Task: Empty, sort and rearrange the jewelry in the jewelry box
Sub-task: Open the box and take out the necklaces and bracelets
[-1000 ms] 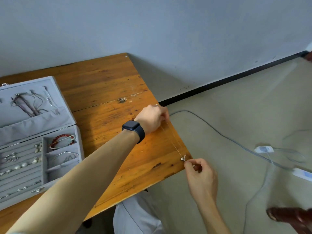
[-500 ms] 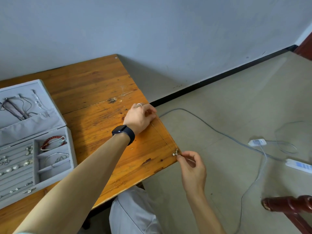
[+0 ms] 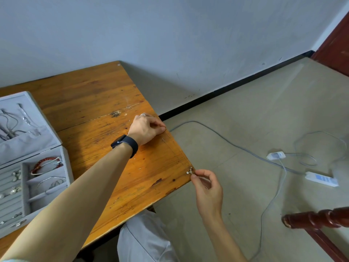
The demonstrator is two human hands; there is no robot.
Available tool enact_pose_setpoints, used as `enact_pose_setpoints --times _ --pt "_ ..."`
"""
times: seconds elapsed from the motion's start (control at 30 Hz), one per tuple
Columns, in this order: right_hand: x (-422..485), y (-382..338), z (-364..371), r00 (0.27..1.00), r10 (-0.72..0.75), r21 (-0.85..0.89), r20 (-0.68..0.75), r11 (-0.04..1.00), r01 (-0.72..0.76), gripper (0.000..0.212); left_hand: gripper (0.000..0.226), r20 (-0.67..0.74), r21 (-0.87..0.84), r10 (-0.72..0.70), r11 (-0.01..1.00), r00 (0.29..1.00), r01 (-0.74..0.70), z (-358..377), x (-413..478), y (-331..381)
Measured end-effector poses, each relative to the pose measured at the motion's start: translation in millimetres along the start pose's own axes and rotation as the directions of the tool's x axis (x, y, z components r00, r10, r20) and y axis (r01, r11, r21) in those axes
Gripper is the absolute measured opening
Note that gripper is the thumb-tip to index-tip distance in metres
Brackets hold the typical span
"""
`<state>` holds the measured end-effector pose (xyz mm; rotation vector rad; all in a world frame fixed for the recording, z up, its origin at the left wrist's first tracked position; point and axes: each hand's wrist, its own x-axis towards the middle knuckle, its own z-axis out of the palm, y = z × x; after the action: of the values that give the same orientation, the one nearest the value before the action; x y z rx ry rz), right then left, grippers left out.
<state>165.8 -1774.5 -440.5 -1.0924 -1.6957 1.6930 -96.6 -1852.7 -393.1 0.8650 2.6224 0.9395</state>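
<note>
**Necklace stretched out at table corner; box still mostly full**

Left hand (image 3: 146, 129), with a watch (image 3: 124, 143) on the wrist, has its fingers curled and pinches one end of a thin necklace (image 3: 177, 151) against the table (image 3: 98, 95); right hand (image 3: 207, 188) pinches the other end between thumb and forefinger, just beside the small pendant (image 3: 189, 171) at the table's near right corner; chain runs straight along the right edge between the two hands.

Jewelry box (image 3: 65, 159) open at far left, well apart from the hands; red bracelet (image 3: 45, 163) and a silver bangle (image 3: 51, 181) in its compartments, small pieces (image 3: 16, 176) in the ring rows, chains (image 3: 13, 125) in the lid pocket.

Judgement: only this necklace is out; whether the pieces inside are already sorted or not yet emptied, cannot tell; most work appears to remain.
</note>
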Motion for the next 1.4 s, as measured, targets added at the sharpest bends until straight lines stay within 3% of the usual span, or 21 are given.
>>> enact_pose_setpoints --times 0.17,0.27,0.33,0.4,0.5,0.57,0.8,1.0,1.17,1.4 --pt "-5 -6 -8 0.998 -0.054 -0.015 0.038 0.998 0.054 0.025 0.016 0.037 -0.020 -0.010 1.000 0.999 0.011 -9 -10 5" --pt "-10 -16 -17 0.981 -0.186 -0.156 0.046 0.969 0.191 0.028 0.031 0.047 0.039 -0.010 0.999 0.999 0.008 -20 -32 10" --pt "-13 -28 -17 0.908 -0.407 -0.316 0.101 0.852 0.417 0.027 0.042 0.029 0.155 -0.010 0.988 1.000 0.005 -28 -56 10" --pt "-16 -46 -7 0.785 -0.575 -0.401 0.229 0.680 0.614 0.024 0.047 -0.033 0.310 -0.004 0.951 0.999 0.014 -36 -88 9" --pt "-20 -70 23 0.621 -0.613 -0.420 0.488 0.459 0.783 0.027 0.051 -0.136 0.426 0.013 0.903 0.991 0.047 -48 -136 3" --pt "-24 -80 50 0.544 -0.586 -0.394 0.601 0.376 0.839 0.030 0.052 -0.174 0.450 -0.004 0.889 0.985 0.083 -58 -165 -6" --pt "-51 -98 137 0.365 -0.528 -0.298 0.767 0.212 0.931 0.035 0.054 -0.346 0.428 -0.131 0.859 0.929 0.280 -112 -236 -64" --pt "-84 -107 208 0.287 -0.493 -0.195 0.821 0.230 0.953 0.035 0.058 -0.528 0.318 -0.249 0.829 0.812 0.461 -141 -273 -121" --pt "-91 -123 270 0.214 -0.507 -0.147 0.835 0.169 0.975 0.032 0.066 -0.471 0.329 -0.355 0.779 0.807 0.535 -140 -286 -169" --pt "-87 -160 355 0.205 -0.588 -0.185 0.783 0.095 0.978 0.029 0.065 -0.490 0.319 -0.365 0.770 0.791 0.553 -130 -285 -176"
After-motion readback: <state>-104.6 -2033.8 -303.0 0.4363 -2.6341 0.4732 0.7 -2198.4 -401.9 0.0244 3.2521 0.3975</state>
